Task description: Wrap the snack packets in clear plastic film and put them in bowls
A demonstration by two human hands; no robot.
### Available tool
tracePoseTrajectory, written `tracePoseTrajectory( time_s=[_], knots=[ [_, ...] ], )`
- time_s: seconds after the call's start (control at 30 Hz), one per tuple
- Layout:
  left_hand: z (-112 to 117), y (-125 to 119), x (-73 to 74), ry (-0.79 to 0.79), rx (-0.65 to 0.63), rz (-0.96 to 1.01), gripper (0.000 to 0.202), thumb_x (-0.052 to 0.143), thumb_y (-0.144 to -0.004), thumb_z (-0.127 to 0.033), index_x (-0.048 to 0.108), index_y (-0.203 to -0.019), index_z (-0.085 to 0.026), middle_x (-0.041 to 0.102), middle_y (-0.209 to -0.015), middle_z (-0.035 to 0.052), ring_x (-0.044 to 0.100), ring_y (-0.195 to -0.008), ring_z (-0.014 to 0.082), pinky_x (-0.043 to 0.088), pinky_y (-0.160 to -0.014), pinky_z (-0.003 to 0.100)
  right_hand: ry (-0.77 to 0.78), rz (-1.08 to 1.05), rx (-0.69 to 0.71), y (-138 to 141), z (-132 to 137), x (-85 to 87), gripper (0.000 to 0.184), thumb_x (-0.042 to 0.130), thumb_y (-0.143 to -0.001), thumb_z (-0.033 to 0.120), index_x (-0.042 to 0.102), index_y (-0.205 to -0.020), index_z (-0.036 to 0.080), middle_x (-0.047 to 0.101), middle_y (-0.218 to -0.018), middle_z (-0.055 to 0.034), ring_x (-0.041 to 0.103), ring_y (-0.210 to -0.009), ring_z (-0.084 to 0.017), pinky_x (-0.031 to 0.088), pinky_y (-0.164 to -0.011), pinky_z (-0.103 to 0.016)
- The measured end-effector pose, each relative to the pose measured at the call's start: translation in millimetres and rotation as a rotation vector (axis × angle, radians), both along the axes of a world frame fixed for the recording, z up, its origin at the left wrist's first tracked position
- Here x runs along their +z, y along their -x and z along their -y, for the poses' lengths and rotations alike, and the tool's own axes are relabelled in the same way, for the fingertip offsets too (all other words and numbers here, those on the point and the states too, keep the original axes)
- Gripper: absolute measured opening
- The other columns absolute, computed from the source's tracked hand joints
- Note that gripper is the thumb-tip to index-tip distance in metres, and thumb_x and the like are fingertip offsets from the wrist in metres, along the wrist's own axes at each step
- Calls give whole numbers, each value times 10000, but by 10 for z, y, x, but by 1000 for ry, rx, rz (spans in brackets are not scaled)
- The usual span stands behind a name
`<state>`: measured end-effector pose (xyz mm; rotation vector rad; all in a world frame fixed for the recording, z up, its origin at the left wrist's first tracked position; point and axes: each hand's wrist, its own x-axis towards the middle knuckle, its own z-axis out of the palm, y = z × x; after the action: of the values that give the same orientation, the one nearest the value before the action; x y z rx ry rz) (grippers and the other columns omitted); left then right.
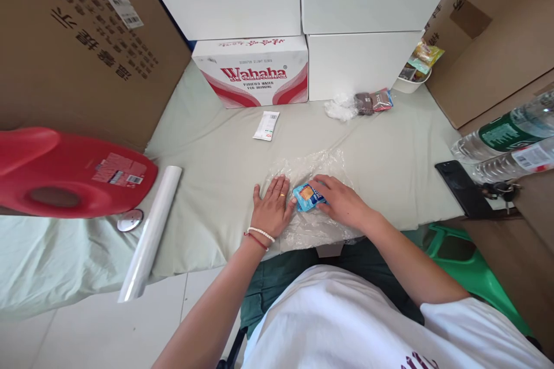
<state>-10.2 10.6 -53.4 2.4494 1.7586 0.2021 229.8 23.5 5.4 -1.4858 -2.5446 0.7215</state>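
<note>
On a tabletop (pixel 208 202) covered in pale green cloth, a small blue packet (pixel 305 197) is seen lying between a person's two bare hands, on a spread sheet of clear plastic film (pixel 309 233). The left hand (pixel 270 210) is laid flat on the film, its fingers straight and close together, its thumb reaching out to the packet's left edge. The packet's right side is held under the bent fingers of the right hand (pixel 341 202). Beyond them, a white sachet (pixel 266 125) is placed in front of a red-and-white Wahaha carton (pixel 255 76), with a dark brown packet (pixel 364 104) farther to the right. At the left, a long roll of film (pixel 150 233) is set beside a red jug (pixel 78 173); at the far right, a black phone (pixel 463 187) is seen near two plastic bottles (pixel 506 137).
</note>
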Motion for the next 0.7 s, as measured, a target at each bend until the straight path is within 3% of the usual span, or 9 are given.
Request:
tracePoseTrajectory(
  time_s=[0.07,0.13,0.3,0.5,0.7],
  knots=[
    [0,1,-4,-6,2,-2,625,236,-1085,-468,382,-1629,-195,378,-1685,150,361,-1576,297,154,-1278,683,51,28,105,36,-81,4,766,684,-921,193,380,-1619,281,343,-1697,-117,516,-1417,-302,508,-1028,-380],
    [1,-1,-10,-14,8,-3,623,237,-1087,-465,384,-1628,-195,379,-1684,150,363,-1575,298,153,-1278,683,111,113,127,76,-149,29,811,715,-902,213,365,-1629,298,365,-1683,-123,620,-1297,-316,535,-942,-364],
    [2,-9,-30,-15,5,11,618,254,-1086,-467,395,-1624,-196,369,-1689,144,357,-1578,295,130,-1289,672,109,239,44,165,-180,74,777,738,-910,371,403,-1597,231,572,-1442,-157,705,-1080,-316,530,-786,-337],
    [1,5,-49,-24,9,28,617,246,-1091,-468,377,-1630,-197,356,-1696,133,344,-1585,287,108,-1292,679,86,248,35,267,-154,90,697,715,-921,340,434,-1548,221,528,-1488,-160,687,-1125,-310,521,-771,-332],
    [0,0,-49,-25,-3,30,608,248,-1090,-439,362,-1640,-206,366,-1691,136,344,-1585,295,105,-1293,678,92,282,72,265,-142,114,656,731,-906,336,476,-1497,211,561,-1419,-162,712,-1033,-295,517,-760,-332]
  ],
)
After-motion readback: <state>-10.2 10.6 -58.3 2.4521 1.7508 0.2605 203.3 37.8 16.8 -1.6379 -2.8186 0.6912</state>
